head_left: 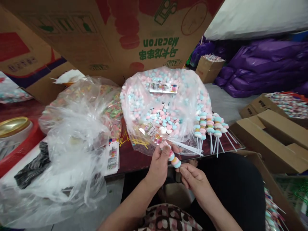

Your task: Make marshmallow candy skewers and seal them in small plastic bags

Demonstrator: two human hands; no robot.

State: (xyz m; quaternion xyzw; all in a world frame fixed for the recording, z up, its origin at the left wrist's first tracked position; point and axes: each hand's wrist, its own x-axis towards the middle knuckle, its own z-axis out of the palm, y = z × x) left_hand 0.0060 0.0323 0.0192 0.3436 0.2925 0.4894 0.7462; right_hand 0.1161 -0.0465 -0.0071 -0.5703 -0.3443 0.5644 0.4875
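My left hand [160,162] is closed round a thin stick threaded with pastel candy discs, the candy skewer [173,159], just below the table edge. My right hand [192,176] pinches the skewer's lower end, fingers pressed together against the last disc. Right above the hands lies an open clear bag of pink, blue and white candies [166,110]. Several finished skewers [210,128] lie side by side on the table to the right of that bag, and loose white sticks [187,147] stick out from under it.
A second clear bag with mixed-colour candy [79,106] lies at the left, with crumpled plastic in front. A large cardboard box [115,32] stands behind the bags. Open cartons [271,134] sit at the right, one with skewers. A red tub with a gold lid [14,128] is far left.
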